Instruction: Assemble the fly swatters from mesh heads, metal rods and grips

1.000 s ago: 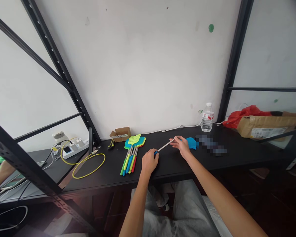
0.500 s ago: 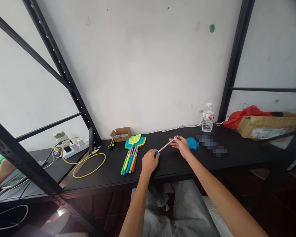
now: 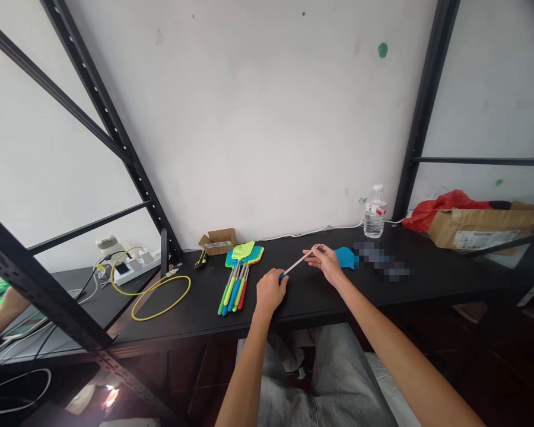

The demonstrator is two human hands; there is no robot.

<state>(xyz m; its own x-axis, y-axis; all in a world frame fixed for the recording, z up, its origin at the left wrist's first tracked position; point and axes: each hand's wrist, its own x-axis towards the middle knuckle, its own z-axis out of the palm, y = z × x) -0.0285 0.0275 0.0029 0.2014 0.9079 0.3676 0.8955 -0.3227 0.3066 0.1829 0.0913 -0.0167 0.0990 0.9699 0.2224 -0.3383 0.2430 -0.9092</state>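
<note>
A matt white wall (image 3: 267,118), scuffed and dotted with green, rises behind a long, smooth black tabletop (image 3: 196,311). At the tabletop's right end sits a creased brown cardboard carton (image 3: 485,228). On the tabletop's left half lies a fanned bundle of swatters (image 3: 237,290) with rounded green, yellow, blue and red handles, thin grey shafts and flat plastic heads, the yellow one on top perforated. Their neat grouping suggests these are set aside; whether any still need handling cannot be told.

Near the tabletop's back edge, right of its middle, stands a clear, ribbed plastic bottle (image 3: 374,220). Over the tabletop's middle, nearer its front edge, the left hand (image 3: 271,290) curls tightly around the blue end of a slim, straight grey metal rod (image 3: 299,261). The right hand (image 3: 324,261) is half open, thumb and fingertips pinching the rod's far end, other fingers loosely spread. The rod seems the one piece in work, unfinished. Just beside the right hand, right of the tabletop's middle, shows a flat blue piece (image 3: 347,258) with a notched edge; whether it joins the rod is unclear.
</note>
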